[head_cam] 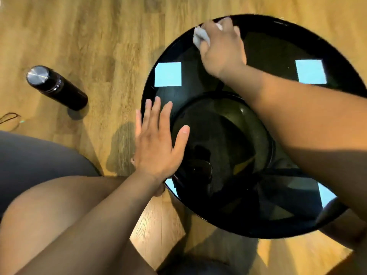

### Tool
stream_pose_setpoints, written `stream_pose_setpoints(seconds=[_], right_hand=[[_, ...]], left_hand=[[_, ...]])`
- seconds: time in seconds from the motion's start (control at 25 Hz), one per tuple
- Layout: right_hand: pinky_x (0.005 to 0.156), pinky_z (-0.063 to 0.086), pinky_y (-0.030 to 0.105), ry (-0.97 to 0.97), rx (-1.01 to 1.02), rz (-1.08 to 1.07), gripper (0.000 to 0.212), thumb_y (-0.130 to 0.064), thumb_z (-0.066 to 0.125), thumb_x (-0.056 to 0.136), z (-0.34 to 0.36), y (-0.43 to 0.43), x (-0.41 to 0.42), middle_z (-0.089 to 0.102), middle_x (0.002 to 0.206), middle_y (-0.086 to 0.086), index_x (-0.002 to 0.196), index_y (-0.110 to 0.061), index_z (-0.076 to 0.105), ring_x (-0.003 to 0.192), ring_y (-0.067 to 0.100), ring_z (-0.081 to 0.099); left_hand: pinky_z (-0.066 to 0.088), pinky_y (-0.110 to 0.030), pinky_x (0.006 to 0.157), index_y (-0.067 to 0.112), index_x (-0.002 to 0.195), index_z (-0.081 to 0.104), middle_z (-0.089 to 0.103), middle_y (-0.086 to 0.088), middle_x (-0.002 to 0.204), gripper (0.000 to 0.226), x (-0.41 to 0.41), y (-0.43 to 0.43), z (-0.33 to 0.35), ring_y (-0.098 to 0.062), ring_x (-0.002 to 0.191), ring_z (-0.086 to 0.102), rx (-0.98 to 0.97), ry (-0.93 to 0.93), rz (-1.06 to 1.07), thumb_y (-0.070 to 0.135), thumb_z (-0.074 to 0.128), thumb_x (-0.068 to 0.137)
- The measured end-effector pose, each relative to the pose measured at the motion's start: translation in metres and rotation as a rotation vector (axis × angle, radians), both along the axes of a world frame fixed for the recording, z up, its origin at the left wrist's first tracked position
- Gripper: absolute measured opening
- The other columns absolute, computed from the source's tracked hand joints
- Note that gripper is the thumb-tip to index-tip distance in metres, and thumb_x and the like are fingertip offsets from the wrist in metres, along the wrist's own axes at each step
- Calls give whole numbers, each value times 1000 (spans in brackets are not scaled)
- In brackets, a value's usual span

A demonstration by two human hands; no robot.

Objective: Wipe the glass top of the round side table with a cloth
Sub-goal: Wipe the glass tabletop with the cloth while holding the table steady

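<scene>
We are gripping the bunched white cloth (200,37) in our right hand (222,48) at the glass top's (278,46) 11 o'clock rim. Its visible wad is running roughly 12 to 6. Our left hand (156,147) is lying flat, fingers spread, at 8 o'clock.

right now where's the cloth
In the head view the cloth is at the far rim of the glass top, left of centre, bunched in the right hand.

Left forearm (103,213) and right forearm (301,124) are bare, fingernails (185,131) short and plain
</scene>
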State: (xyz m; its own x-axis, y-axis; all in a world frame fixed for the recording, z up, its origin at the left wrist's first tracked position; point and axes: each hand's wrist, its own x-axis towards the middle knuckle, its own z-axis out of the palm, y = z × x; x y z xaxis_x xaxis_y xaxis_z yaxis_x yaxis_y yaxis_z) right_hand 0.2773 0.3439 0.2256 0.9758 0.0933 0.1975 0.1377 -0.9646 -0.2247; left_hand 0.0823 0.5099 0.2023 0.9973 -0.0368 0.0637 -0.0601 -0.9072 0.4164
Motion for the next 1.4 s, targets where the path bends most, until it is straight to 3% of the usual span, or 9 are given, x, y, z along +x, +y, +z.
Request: stream_pose_setpoints(seconds=[0.44,0.72,0.96,1.04,1.08,1.12,1.16,1.28,1.4], right_hand=[[69,48,36,168,102,362,31,-40,57,84,1,-55,-338,51,118,4,114,-30,60,91,22,47],[76,48,47,33,94,208,27,-30,62,90,-3,-51,-218,59,110,15,115,-21,68,88,37,53],[90,47,41,-61,-59,-31,38,-46,38,99,-16,-42,-39,56,126,10,128,-25,53,110,29,54],[92,48,44,43,64,7,48,-54,32,100,-10,-33,10,65,113,-8,120,-19,57,92,13,61],[34,42,19,121,110,139,56,-63,28,99,-5,-27,27,68,99,-22,109,-16,58,71,6,56],[16,12,55,157,96,272,58,-69,25,97,-5,-24,41,64,89,-35,101,-19,54,58,9,47],[35,39,21,148,26,324,51,-71,23,96,-5,-23,50,61,80,-39,96,-27,49,51,12,38],[46,36,17,140,142,58,36,-55,29,100,-8,-35,57,59,70,-16,84,-34,53,50,8,41],[83,50,36,-26,92,-6,37,-46,36,97,-7,-39,28,64,110,4,113,-25,62,101,21,60]], left_hand=[[1,-49,125,15,154,25,17,-13,165,77,0,-4,0,-25,154,2,131,22,5,62,12,95],[-2,-52,124,20,157,17,9,-13,167,74,-4,-3,-5,-25,154,-3,147,15,-51,64,16,98],[0,-52,124,17,157,19,12,-13,166,71,-4,-1,-1,-26,155,0,57,21,-53,59,24,99],[2,-51,124,15,156,23,16,-13,165,70,-3,-1,1,-26,155,4,16,9,-35,55,29,98],[3,-51,124,15,155,25,17,-12,165,69,-3,-2,2,-27,154,5,4,6,-33,53,30,98],[2,-50,124,14,155,26,18,-12,165,69,-3,-2,1,-27,154,6,-4,8,-34,52,31,98],[2,-49,124,13,155,27,19,-12,165,68,-1,-2,1,-27,154,6,-10,10,-32,52,31,98],[0,-46,125,15,154,28,19,-12,165,67,0,-1,3,-25,154,7,-17,2,-19,51,31,98],[-2,-44,125,17,155,26,17,-12,165,67,1,0,1,-25,154,6,-11,6,-20,54,30,99]])
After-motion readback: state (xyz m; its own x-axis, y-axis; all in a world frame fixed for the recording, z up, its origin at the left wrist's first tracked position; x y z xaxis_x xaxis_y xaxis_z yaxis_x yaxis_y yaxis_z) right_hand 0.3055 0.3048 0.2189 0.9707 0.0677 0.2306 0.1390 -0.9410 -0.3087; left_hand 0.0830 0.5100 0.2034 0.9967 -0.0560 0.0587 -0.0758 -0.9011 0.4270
